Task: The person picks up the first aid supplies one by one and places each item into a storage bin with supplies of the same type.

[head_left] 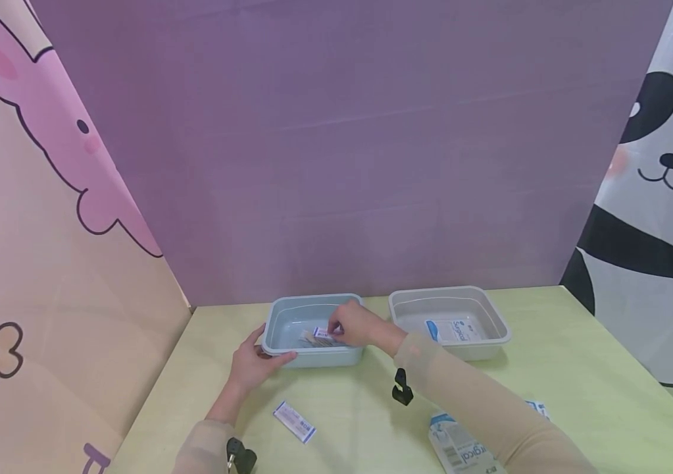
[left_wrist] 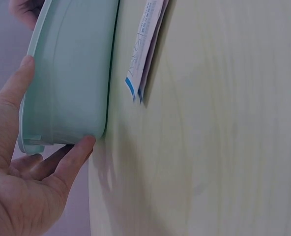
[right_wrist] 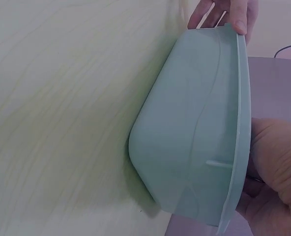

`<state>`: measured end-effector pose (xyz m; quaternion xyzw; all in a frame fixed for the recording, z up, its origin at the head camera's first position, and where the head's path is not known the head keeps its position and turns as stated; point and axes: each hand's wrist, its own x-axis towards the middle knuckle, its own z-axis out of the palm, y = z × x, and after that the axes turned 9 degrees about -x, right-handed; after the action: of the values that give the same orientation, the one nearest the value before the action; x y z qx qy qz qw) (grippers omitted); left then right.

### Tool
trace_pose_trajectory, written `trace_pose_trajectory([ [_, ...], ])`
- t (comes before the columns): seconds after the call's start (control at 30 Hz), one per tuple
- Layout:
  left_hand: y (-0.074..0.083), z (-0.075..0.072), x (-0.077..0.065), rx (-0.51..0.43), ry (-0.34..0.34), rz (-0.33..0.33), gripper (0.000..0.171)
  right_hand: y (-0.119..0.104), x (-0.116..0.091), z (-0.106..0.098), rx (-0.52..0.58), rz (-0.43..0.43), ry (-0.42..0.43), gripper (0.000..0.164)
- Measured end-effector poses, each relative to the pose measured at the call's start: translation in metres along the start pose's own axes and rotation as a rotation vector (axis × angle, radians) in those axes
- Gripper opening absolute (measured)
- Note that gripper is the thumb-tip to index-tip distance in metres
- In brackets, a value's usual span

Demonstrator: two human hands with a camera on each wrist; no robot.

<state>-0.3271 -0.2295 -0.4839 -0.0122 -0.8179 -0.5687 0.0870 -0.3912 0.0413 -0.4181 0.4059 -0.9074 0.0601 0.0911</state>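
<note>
A light blue plastic tub (head_left: 315,359) stands on the table towards the back. My left hand (head_left: 251,365) grips its left end, the thumb over the rim and the fingers against the outer wall. From the right, my right hand (head_left: 356,322) reaches down inside the tub. Its fingertips pinch the edge of a small white packet with purple print (head_left: 322,333). Beneath that packet lie thin tan sticks (head_left: 315,340), partly hidden by the hand. In the right wrist view the tub wall (right_wrist: 189,123) hides my right fingertips.
A grey-white tub (head_left: 410,322) to the right holds a white and blue packet marked Surgical (head_left: 453,330). Another small white packet (head_left: 295,421) lies in front. A Surgical pack (head_left: 460,447) sits partly under my right forearm, near a further packet (head_left: 539,409).
</note>
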Motion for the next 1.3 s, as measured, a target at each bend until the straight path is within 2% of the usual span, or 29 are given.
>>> trace_pose_trajectory([
  [0.23, -0.005, 0.003, 0.004, 0.019, 0.008, -0.004, 0.104, 0.0, -0.002, -0.001, 0.04, 0.066, -0.038, 0.015],
  [0.37, -0.005, 0.003, 0.004, 0.021, 0.007, -0.004, 0.104, 0.001, -0.003, -0.002, 0.055, 0.073, -0.031, 0.018],
  [0.57, -0.002, 0.001, -0.002, 0.009, 0.003, 0.01, 0.102, -0.004, -0.007, -0.005, 0.093, 0.033, 0.02, 0.02],
  [0.8, -0.003, -0.001, -0.003, 0.009, 0.008, -0.009, 0.104, -0.016, -0.007, -0.013, 0.086, -0.018, 0.103, 0.018],
  [1.0, -0.004, 0.0, -0.001, 0.005, 0.0, -0.006, 0.104, -0.024, -0.009, -0.018, 0.064, -0.039, 0.141, 0.017],
  [1.3, 0.0, 0.0, 0.0, 0.019, 0.0, 0.014, 0.102, -0.038, -0.01, -0.027, 0.091, -0.086, 0.18, 0.015],
])
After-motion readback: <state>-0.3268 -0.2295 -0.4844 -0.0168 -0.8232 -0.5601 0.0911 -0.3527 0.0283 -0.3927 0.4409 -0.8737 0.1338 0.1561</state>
